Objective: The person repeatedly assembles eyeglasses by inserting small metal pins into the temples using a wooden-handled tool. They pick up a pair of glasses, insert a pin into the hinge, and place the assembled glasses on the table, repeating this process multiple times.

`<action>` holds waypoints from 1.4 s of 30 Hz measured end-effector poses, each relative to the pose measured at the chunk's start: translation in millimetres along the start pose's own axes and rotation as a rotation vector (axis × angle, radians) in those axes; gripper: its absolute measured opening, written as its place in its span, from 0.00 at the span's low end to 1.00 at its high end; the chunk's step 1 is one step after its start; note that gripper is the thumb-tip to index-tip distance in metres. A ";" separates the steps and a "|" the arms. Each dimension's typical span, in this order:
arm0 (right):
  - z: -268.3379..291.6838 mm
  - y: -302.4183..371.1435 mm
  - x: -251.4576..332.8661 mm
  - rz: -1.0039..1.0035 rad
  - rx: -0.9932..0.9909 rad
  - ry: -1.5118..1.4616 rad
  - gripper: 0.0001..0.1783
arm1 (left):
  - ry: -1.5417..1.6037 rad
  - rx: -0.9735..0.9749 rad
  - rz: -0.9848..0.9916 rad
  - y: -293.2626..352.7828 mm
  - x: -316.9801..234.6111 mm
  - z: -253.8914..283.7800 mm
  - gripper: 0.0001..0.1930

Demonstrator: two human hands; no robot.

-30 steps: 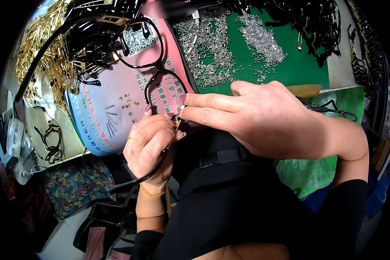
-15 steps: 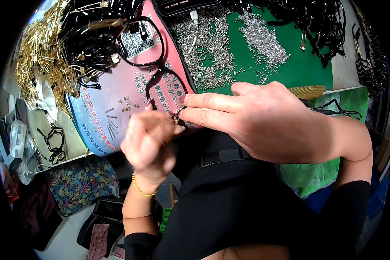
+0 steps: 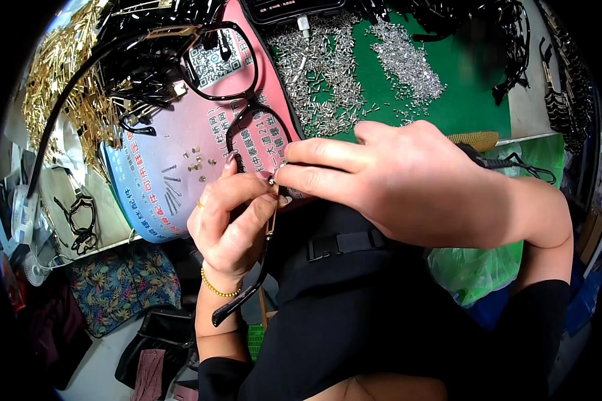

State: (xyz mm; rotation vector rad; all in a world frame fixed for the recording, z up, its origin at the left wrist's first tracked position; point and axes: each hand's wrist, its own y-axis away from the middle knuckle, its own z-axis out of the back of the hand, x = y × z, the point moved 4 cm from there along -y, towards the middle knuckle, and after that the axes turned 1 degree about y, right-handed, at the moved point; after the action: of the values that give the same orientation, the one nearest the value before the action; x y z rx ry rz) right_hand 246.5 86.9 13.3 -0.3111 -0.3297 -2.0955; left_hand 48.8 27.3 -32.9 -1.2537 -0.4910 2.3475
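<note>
Jutting over the printed mat point(image 3: 174, 137), one black glasses frame point(image 3: 250, 99) is held with its nearer corner between the two hands. At that corner, one temple point(image 3: 269, 234) is pinched by the closed thumb and fingers of the left hand point(image 3: 224, 220), its dark tip hanging free; the right hand point(image 3: 401, 184) is laid there with two fingers extended side by side, but whether anything is gripped beneath them cannot be told. A second temple point(image 3: 67, 97) is carried by the frame's far corner. If the left pinch were loosened, the joint could be knocked out of line; a tiny part could also be dropped unnoticed, being hidden by the fingertips. Left of the frame, about five grey rods point(image 3: 171, 190) and several gold-coloured bits point(image 3: 196, 158), too small to be counted surely, are scattered; right of it, two silver heaps point(image 3: 408, 67) of uncountable pieces are spread.
</note>
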 end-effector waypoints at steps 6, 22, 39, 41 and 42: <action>-8.2 -4.8 3.0 0.033 -0.247 0.259 0.19 | 0.107 -0.033 0.110 7.1 6.7 -5.8 0.17; -12.2 18.1 -11.6 -0.483 0.022 -1.122 0.11 | -0.336 -0.559 0.806 -24.2 -9.9 133.4 0.12; -23.0 32.5 -23.5 -0.273 -0.225 -1.004 0.07 | -0.877 -0.262 0.414 -33.2 101.3 142.0 0.09; -9.6 36.5 -15.6 -0.223 -0.224 -0.887 0.08 | -0.791 -0.201 0.532 -28.1 116.1 148.6 0.10; -11.5 42.1 -19.5 -0.234 -0.257 -0.876 0.07 | -0.737 -0.205 0.692 -22.6 134.3 146.6 0.11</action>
State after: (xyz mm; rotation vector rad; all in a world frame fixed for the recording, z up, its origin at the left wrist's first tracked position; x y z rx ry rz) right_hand 291.5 76.9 0.4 -1.4097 -0.6251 -2.1204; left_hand -136.9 101.6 -36.9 -0.6323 -0.5921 3.4350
